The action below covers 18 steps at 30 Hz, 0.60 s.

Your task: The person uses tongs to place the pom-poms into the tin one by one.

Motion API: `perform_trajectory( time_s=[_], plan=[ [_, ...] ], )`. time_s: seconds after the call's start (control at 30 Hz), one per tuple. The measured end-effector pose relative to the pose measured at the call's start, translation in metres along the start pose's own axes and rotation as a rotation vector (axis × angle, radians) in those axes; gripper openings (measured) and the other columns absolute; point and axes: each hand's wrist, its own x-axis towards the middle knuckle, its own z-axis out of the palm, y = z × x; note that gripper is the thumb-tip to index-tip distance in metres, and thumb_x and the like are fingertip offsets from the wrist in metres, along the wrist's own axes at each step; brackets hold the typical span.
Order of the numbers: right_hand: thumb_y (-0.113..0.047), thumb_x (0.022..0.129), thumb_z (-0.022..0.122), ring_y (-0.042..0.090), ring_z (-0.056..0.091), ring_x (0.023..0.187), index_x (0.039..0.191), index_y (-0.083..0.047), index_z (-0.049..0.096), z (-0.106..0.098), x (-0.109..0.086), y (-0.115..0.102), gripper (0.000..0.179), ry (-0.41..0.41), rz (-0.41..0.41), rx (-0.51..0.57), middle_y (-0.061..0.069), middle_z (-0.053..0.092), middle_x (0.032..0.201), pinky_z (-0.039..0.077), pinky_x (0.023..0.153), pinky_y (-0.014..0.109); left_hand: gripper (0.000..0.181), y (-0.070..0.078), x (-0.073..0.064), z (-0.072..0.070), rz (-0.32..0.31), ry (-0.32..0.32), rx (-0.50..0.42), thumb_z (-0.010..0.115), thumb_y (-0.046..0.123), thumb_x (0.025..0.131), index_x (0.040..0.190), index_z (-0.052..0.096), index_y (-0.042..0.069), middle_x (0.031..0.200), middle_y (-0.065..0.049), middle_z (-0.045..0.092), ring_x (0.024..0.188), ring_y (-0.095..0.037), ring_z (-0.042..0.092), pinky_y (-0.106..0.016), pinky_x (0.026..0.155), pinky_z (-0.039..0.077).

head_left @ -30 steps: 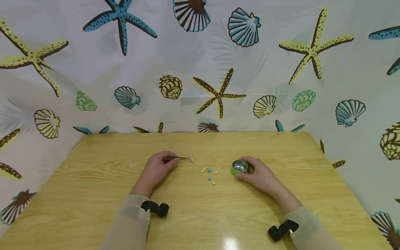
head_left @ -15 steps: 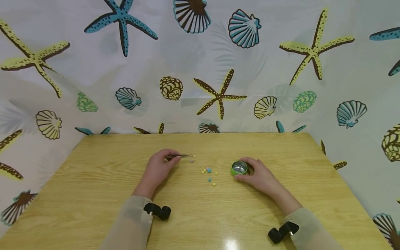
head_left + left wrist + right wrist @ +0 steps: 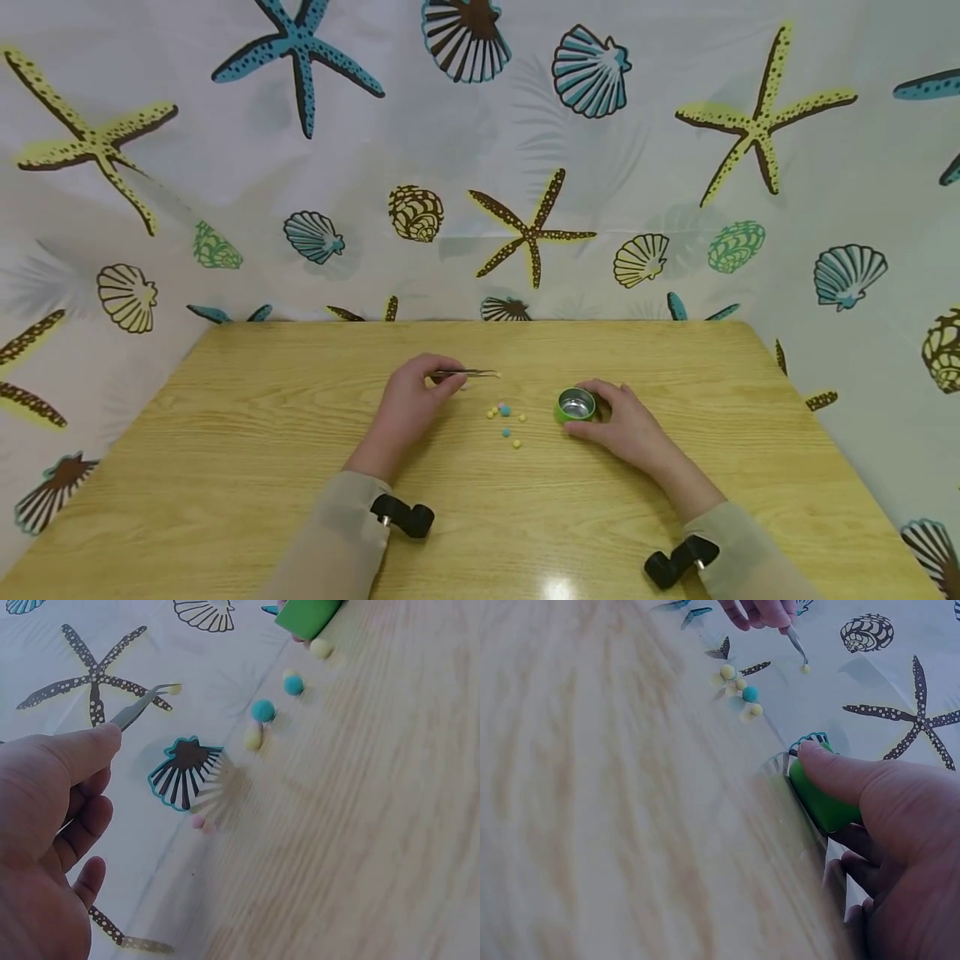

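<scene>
My left hand (image 3: 417, 400) pinches a pair of metal tweezers (image 3: 468, 372) between thumb and fingers. A small yellow ball (image 3: 175, 688) is gripped in the bent tips of the tweezers, above the table. My right hand (image 3: 626, 422) holds a small round green tin (image 3: 576, 405) around its side; its open top shows a shiny metal inside. Between the hands several little yellow and blue balls (image 3: 506, 411) lie loose on the table. A pink ball (image 3: 198, 822) lies apart from them in the left wrist view, close to the left hand.
The wooden table (image 3: 247, 450) extends around both hands. Behind it hangs a pale cloth (image 3: 450, 125) printed with starfish and shells, which also covers the sides. A black camera mount (image 3: 402, 516) sits on each wrist.
My left hand has moved right with the tweezers, carrying the yellow ball toward the tin. A small ball near its fingers is now mostly hidden. The right hand and tin stay in place.
</scene>
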Motion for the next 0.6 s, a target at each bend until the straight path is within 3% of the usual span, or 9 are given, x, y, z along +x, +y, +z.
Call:
perform_trajectory(
  time_s=[0.33,0.6],
  plan=[
    [-0.037,0.097,0.089,0.056,0.022,0.161,0.154,-0.007,0.062,0.000,-0.001,0.000,0.070,0.008,-0.026,0.006,0.028,0.047,0.166,0.017,0.129,0.071,0.013,0.020,0.001,0.021,0.066,-0.033,-0.038,0.077,0.019,0.108,0.119,0.081,0.013,0.113,-0.001,0.073,0.103,-0.022,0.063,-0.044,0.089,0.052],
    [-0.037,0.097,0.089,0.056,0.025,0.160,0.153,-0.007,0.063,0.000,0.000,0.000,0.069,0.014,-0.036,-0.005,0.028,0.049,0.165,0.018,0.128,0.071,0.011,0.035,0.002,0.040,0.123,-0.041,-0.014,0.079,0.017,0.106,0.116,0.083,0.013,0.106,0.003,0.075,0.099,-0.017,0.066,-0.040,0.084,0.053]
  ],
)
